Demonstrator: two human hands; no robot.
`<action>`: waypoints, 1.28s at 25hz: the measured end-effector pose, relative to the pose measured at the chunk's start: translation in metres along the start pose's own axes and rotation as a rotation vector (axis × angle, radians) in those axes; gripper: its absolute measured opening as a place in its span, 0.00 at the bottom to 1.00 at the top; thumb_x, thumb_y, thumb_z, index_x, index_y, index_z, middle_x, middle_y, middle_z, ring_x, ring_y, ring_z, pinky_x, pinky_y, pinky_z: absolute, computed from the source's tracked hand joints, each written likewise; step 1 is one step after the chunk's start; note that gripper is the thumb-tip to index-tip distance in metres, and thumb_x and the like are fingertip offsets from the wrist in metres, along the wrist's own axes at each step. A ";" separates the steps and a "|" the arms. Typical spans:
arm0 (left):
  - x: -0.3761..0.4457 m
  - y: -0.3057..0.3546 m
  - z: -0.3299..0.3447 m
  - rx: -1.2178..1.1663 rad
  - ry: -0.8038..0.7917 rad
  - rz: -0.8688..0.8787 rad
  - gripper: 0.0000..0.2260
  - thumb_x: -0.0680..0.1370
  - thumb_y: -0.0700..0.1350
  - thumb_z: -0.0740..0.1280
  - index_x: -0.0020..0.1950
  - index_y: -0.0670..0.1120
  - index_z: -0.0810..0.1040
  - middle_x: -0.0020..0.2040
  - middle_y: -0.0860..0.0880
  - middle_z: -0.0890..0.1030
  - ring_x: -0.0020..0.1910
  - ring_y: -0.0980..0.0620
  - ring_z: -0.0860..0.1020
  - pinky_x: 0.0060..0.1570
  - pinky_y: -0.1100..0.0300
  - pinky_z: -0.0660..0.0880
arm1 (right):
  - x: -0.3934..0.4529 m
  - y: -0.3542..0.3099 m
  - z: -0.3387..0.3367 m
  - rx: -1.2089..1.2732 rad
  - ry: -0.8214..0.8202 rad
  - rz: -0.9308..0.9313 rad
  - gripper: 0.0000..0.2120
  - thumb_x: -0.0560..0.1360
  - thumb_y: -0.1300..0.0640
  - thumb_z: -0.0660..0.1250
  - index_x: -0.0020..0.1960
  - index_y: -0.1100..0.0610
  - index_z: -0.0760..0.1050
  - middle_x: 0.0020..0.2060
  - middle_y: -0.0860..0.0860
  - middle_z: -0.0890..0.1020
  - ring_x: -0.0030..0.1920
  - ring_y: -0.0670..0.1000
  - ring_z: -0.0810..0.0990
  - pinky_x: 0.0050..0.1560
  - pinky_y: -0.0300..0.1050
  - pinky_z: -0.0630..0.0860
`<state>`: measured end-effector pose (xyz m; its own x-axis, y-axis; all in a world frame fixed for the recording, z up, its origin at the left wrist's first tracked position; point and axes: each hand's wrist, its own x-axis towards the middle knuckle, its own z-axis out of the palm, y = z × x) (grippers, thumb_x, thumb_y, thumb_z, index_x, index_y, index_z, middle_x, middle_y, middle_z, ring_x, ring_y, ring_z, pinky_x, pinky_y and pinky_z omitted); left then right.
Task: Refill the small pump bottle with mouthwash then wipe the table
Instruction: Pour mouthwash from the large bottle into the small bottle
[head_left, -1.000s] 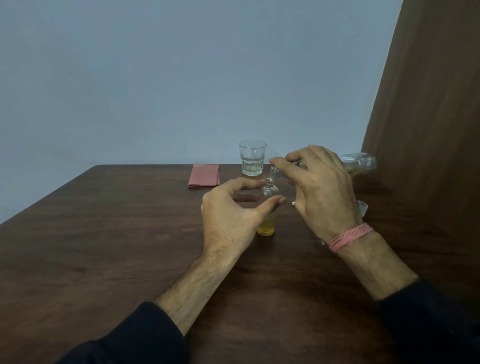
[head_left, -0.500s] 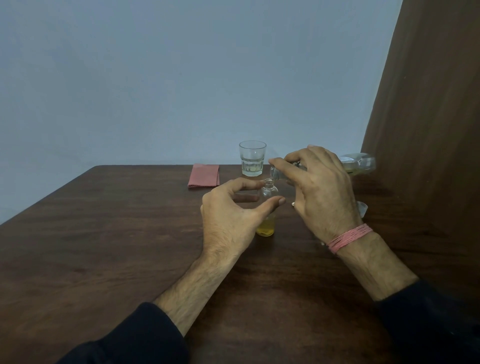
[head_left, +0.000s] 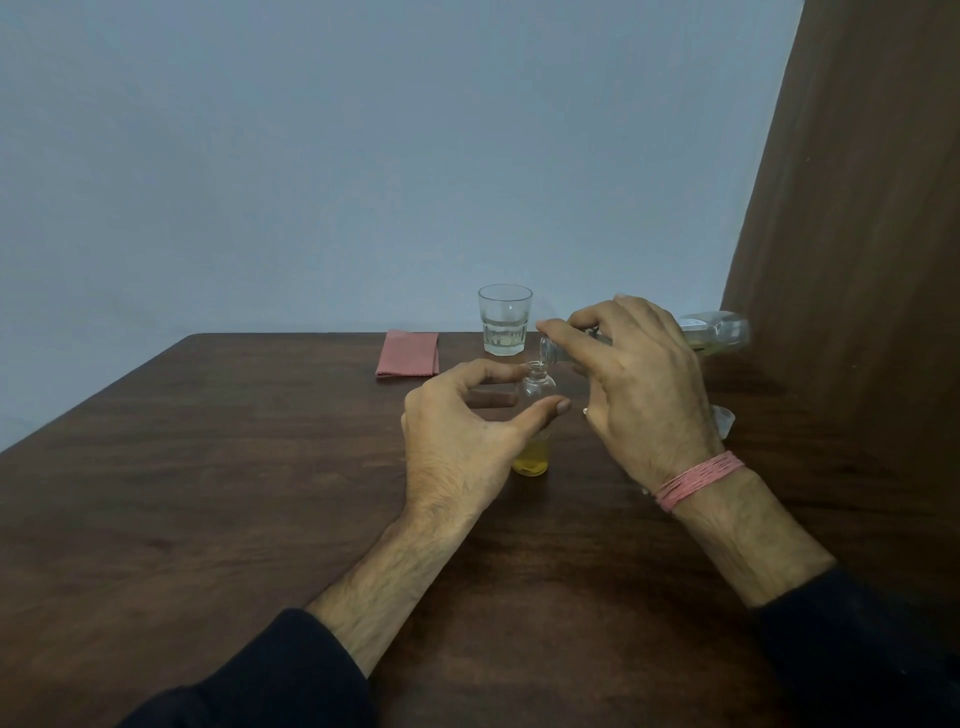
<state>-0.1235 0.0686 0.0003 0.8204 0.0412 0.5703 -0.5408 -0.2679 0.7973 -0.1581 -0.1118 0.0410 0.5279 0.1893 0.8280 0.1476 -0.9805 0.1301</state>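
Observation:
A small clear bottle (head_left: 535, 421) stands upright in the middle of the dark wooden table (head_left: 208, 493), its cap off and yellow liquid in its lower part. My left hand (head_left: 462, 436) holds it between thumb and forefinger. My right hand (head_left: 634, 384) grips a larger clear mouthwash bottle (head_left: 722, 330), tipped on its side. That bottle's open mouth sits just above the small bottle's neck. A folded pink cloth (head_left: 408, 353) lies flat at the back of the table.
A drinking glass (head_left: 504, 319) with a little clear liquid stands behind the small bottle near the table's far edge. A small clear cap-like piece (head_left: 724, 418) lies on the table behind my right wrist. A brown panel (head_left: 857, 260) rises along the right side.

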 end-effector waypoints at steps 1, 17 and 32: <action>0.000 0.000 0.000 -0.001 -0.003 -0.001 0.21 0.67 0.63 0.89 0.55 0.57 0.92 0.48 0.59 0.91 0.51 0.64 0.89 0.56 0.52 0.89 | 0.000 0.000 0.000 0.000 -0.003 0.000 0.32 0.68 0.74 0.78 0.71 0.56 0.82 0.56 0.57 0.84 0.59 0.63 0.82 0.70 0.63 0.76; 0.000 0.001 -0.001 -0.010 -0.012 -0.007 0.22 0.67 0.64 0.88 0.57 0.56 0.92 0.49 0.60 0.91 0.51 0.66 0.89 0.57 0.52 0.90 | 0.002 -0.001 -0.001 -0.010 0.002 -0.018 0.32 0.67 0.73 0.79 0.69 0.56 0.83 0.56 0.57 0.84 0.59 0.63 0.81 0.70 0.62 0.75; 0.000 0.001 -0.002 0.001 -0.012 0.006 0.22 0.68 0.63 0.88 0.57 0.56 0.92 0.49 0.60 0.92 0.50 0.65 0.89 0.58 0.53 0.89 | 0.002 0.000 -0.001 -0.012 -0.013 -0.014 0.32 0.67 0.73 0.78 0.70 0.56 0.83 0.56 0.56 0.84 0.59 0.62 0.81 0.72 0.62 0.74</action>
<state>-0.1240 0.0701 0.0014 0.8192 0.0275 0.5729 -0.5459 -0.2688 0.7935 -0.1584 -0.1112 0.0433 0.5362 0.2040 0.8191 0.1451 -0.9782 0.1486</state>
